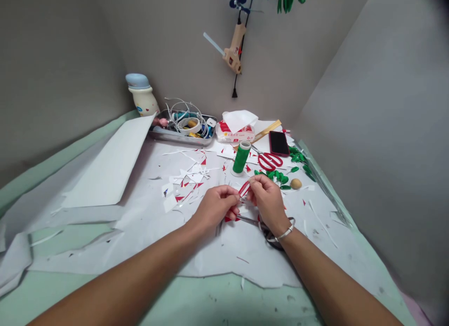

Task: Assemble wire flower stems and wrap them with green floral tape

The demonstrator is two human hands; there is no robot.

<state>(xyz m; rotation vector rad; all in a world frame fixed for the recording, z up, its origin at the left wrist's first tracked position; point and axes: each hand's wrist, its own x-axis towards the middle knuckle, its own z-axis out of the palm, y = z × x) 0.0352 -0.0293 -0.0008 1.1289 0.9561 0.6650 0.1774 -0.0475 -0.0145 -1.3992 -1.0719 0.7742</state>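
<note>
Between both hands, over the middle of the paper-covered table, is a small red piece with white edges. My left hand pinches its lower left end with thumb and fingertips. At its upper right end, my right hand grips it the same way; a white bracelet circles that wrist. Dark-handled scissors lie under the hands, partly hidden by my right wrist. Just behind the hands stands a spool of green thread. Green leaf-like pieces and a small tan ball lie beyond my right hand.
Red-handled scissors, a phone and a tissue pack are at the back. A metal tray holds cables and tape. White and red paper scraps lie left of centre. A glue gun hangs on the wall.
</note>
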